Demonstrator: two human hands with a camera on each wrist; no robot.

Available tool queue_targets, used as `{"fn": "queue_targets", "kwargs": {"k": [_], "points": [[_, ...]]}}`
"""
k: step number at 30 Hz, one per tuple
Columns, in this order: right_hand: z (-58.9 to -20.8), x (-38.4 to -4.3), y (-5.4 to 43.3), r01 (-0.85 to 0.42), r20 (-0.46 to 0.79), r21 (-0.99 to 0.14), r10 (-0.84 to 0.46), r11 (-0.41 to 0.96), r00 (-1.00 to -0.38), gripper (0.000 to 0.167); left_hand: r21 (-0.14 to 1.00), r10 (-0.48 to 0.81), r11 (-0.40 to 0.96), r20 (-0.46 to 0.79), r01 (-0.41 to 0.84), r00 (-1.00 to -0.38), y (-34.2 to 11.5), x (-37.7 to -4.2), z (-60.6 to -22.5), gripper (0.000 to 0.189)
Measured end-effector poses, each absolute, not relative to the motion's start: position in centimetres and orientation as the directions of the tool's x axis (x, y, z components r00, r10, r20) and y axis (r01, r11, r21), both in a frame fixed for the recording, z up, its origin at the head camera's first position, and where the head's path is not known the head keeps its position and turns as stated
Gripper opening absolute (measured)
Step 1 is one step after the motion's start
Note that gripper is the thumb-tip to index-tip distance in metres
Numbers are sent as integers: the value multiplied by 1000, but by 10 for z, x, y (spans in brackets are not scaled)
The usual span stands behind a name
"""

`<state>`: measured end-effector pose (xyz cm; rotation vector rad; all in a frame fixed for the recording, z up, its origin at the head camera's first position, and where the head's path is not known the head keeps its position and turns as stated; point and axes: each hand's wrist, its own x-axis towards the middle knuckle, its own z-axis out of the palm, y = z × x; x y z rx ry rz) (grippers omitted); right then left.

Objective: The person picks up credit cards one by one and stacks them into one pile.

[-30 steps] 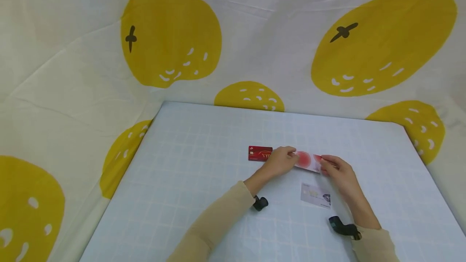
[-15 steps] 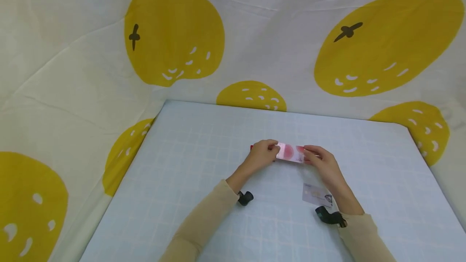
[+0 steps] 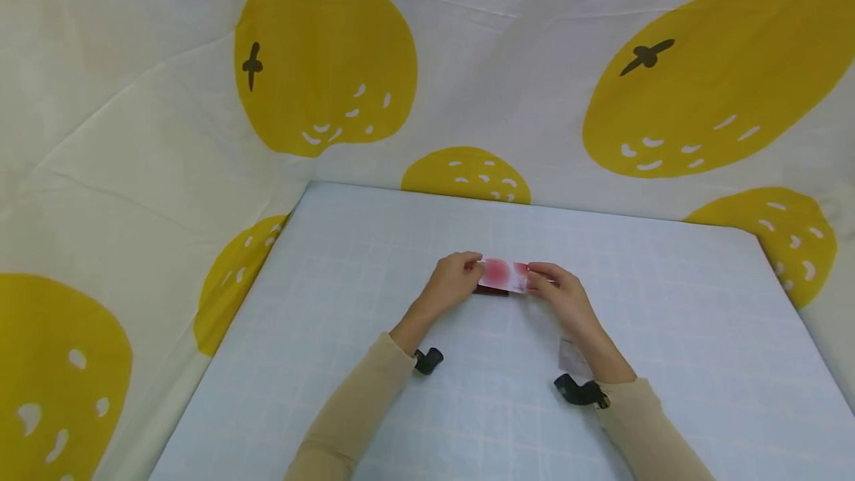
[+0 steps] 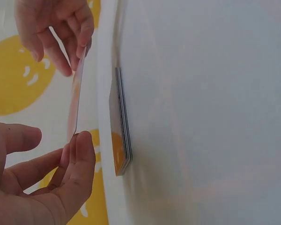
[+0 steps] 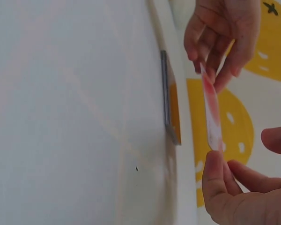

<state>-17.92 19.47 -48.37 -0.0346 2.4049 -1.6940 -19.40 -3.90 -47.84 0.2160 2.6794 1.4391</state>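
A white card with pink-red circles [image 3: 496,273] is held level over the table by both hands. My left hand [image 3: 454,279] pinches its left end and my right hand [image 3: 562,294] its right end. Just beneath it lies a small stack of cards [image 4: 122,122], the top one dark red at its front edge [image 3: 490,292] and mostly hidden in the head view. In the right wrist view the held card [image 5: 211,112] stays apart from the stack [image 5: 167,93].
A pale grey card [image 3: 572,358] lies on the table nearer the front, partly covered by my right wrist. Black wrist cameras [image 3: 580,392] stick out at both cuffs. The checked pale-blue tabletop [image 3: 374,243] ends at a curtain [image 3: 494,95] printed with yellow fruit.
Both hands have moved left with the pink-and-white card, from beside the red card to over it. The right arm now partly covers the grey card.
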Motion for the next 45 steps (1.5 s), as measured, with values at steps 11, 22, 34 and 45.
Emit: {"fn": "queue_targets", "kwargs": {"k": [11,22,34,45], "points": [[-485,-183,175,122,-168,-954,-150,273,-974,47,836,143,546,-25,57,-989,-57,-193,-486,37],[-489,-185,168,142,-203,-929,-148,341,-968,49,808,128,588,-35,48,-991,-62,-194,-491,36],[-491,-186,166,147,-222,-909,-154,391,-963,48,791,143,610,-48,50,-989,-62,-196,-492,37],[-494,-186,165,175,-252,-908,-160,381,-954,49,762,161,643,-41,74,-986,-60,-199,-495,36]]}}
